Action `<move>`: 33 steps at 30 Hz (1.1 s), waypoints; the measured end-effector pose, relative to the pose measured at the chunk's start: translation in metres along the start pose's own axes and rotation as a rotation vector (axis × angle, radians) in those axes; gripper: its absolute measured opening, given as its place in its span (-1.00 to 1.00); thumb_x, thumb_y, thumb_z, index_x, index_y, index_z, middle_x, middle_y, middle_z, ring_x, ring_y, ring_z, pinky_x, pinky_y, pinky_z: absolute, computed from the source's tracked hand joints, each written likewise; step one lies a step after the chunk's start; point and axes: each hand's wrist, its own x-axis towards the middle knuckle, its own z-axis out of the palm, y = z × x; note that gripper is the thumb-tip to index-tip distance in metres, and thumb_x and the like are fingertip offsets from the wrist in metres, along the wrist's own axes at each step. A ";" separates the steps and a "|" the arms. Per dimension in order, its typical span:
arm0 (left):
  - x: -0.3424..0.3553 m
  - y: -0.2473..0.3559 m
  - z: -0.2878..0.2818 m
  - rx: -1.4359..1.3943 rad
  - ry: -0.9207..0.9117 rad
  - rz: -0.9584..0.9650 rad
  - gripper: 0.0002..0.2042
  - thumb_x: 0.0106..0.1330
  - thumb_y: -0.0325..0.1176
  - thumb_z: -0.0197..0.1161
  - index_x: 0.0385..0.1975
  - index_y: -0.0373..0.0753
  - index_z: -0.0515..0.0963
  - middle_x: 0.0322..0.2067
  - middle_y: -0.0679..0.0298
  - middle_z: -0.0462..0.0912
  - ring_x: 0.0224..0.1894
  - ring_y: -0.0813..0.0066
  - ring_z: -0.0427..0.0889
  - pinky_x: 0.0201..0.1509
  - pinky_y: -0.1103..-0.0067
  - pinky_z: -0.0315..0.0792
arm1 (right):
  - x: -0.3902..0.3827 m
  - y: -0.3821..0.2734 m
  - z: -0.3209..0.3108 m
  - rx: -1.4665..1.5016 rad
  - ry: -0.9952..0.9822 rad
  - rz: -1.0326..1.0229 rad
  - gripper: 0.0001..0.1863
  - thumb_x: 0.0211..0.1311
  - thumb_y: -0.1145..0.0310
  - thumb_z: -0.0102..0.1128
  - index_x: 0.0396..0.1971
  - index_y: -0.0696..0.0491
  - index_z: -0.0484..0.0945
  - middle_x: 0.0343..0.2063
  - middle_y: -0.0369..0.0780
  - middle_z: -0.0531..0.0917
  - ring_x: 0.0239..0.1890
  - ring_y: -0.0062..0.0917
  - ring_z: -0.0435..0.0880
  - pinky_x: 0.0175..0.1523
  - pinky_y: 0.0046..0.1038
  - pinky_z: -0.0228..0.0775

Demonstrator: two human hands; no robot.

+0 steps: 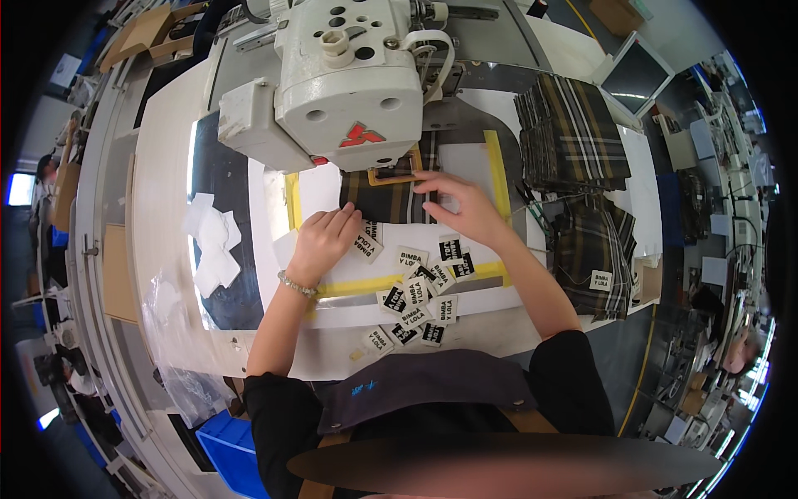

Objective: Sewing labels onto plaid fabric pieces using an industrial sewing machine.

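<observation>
Hands [326, 241] bracket striped cloth [378, 202], labels [416, 293] crowding its near edge.

Pale beaded bracelet [297, 285] on left wrist [304, 273]. Short black sleeves [572, 378]. Dark grey apron [440, 384]: blue mark [363, 387] at nine o'clock, snaps [519, 402] at eight, four.

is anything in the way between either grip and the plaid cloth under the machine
Nothing visible: the left grip is at the near left corner of the plaid cloth, the right grip at its right side. The orange frame covers only some of its farther part, leaving the near part exposed.
</observation>
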 end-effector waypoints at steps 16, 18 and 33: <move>0.008 -0.001 0.010 0.082 0.052 -0.055 -0.79 -0.03 -0.44 0.21 -0.34 -0.27 0.59 -0.28 0.32 0.63 -0.25 0.53 0.52 -0.25 0.62 0.38 | 0.005 0.027 0.000 -0.328 0.084 -0.146 -0.76 0.03 0.52 0.27 -0.23 0.05 0.64 0.00 -0.15 0.62 0.08 -0.30 0.55 0.39 -0.18 0.12; 0.007 -0.001 0.009 0.078 0.050 -0.054 -0.78 -0.03 -0.43 0.21 -0.33 -0.27 0.59 -0.27 0.32 0.63 -0.23 0.52 0.52 -0.23 0.62 0.38 | 0.004 0.028 0.000 -0.328 0.086 -0.138 -0.76 0.03 0.53 0.27 -0.23 0.06 0.64 0.00 -0.15 0.62 0.09 -0.29 0.55 0.38 -0.17 0.13; 0.003 -0.021 0.011 -0.539 0.093 -0.492 -0.92 0.02 -0.48 0.34 -0.47 -0.19 0.65 -0.31 0.35 0.58 -0.20 0.40 0.51 -0.13 0.50 0.36 | 0.004 0.027 0.001 -0.486 0.082 -0.194 -0.73 -0.05 0.46 0.35 -0.25 0.01 0.64 0.01 -0.19 0.61 0.03 -0.34 0.57 0.33 -0.12 0.16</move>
